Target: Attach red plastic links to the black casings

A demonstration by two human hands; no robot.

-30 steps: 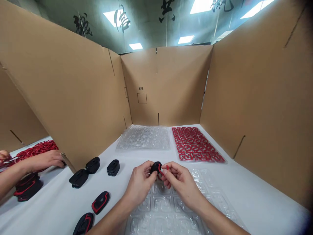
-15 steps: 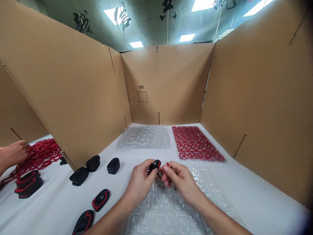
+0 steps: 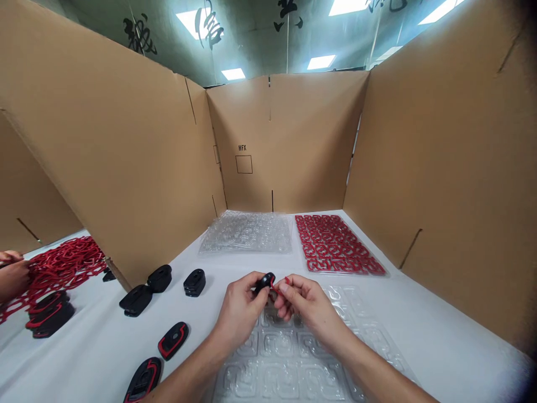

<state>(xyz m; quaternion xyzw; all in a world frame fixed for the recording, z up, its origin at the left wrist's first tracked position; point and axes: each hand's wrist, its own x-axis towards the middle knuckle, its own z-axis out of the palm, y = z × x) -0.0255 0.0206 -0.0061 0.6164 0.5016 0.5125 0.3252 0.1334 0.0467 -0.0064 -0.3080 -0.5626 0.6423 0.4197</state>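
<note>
My left hand (image 3: 241,305) is closed on a small black plastic shell (image 3: 265,281), rounded like a key-fob cover. In a pinch, my right hand (image 3: 304,302) holds a thin red trim strip (image 3: 287,280), which meets the shell's right edge between the two hands. Fingers hide most of the strip. Both hands are above a clear moulded plastic tray (image 3: 279,344) with shaped pockets. To the left of my forearm lie two black shells with red trim, one shell (image 3: 173,340) behind the other shell (image 3: 144,380).
Plain black shells stand in stacks (image 3: 194,282) at left. Behind are clear trays (image 3: 247,232) and a tray of red trims (image 3: 339,246). Cardboard walls (image 3: 289,145) enclose the table. Far left, a co-worker's hand (image 3: 14,277) is by a red trim pile (image 3: 71,260) and trimmed shells (image 3: 50,319).
My hands stay almost in place, still holding the shell and the red strip. The co-worker's hand at far left has drawn back leftward from the red pile.
</note>
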